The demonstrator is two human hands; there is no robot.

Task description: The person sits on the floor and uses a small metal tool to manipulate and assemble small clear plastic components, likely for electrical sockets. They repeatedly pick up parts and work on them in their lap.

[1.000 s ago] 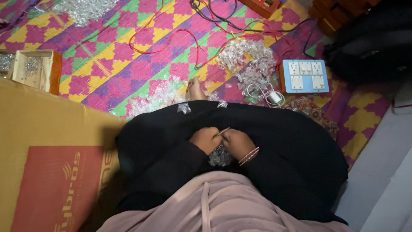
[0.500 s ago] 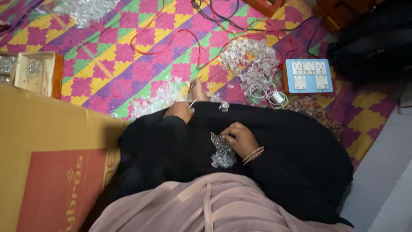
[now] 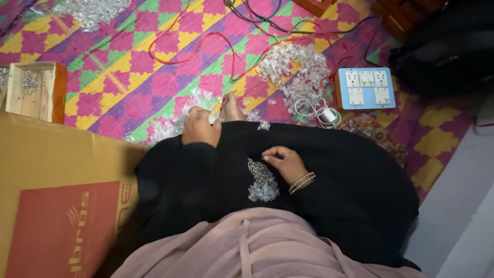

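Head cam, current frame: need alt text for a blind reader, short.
Seen from above, a seated person in black cloth has the right hand at a strung cluster of clear beads on the lap, while the left hand reaches to loose beads on a bright patterned mat. A cardboard box, wooden box, red wires and blue socket board lie around.

Left hand [image 3: 199, 128] apart from the right hand [image 3: 284, 163] now, out at the clear pieces [image 3: 172, 126] beyond the lap.
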